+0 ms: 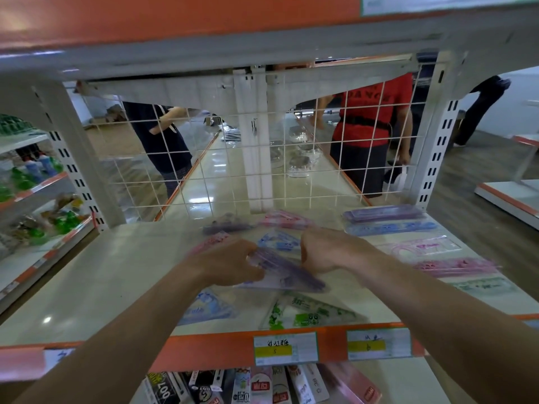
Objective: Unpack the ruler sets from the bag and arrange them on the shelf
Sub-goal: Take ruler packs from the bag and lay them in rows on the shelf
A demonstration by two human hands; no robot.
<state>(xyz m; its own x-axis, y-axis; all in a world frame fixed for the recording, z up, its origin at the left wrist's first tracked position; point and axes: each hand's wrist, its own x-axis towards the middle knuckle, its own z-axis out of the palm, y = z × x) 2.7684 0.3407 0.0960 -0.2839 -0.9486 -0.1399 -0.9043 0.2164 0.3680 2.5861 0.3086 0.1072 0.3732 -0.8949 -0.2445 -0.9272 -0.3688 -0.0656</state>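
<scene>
Mid-frame, left hand (233,263) grips a purple ruler set (287,272) over the shelf (102,272), probably positioning it; right hand (329,252) curled alongside, grip unclear.

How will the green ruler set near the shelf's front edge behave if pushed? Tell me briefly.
The green ruler set looks thin and flat, so likely light and won't roll. Its glossy clear sleeve on the smooth shelf probably slides easily, perhaps off the front edge.

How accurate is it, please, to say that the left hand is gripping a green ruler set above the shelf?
Not quite: the head view shows the left hand gripping a purple ruler set, not a green one, above the shelf. The green ruler set lies on the shelf.
</scene>
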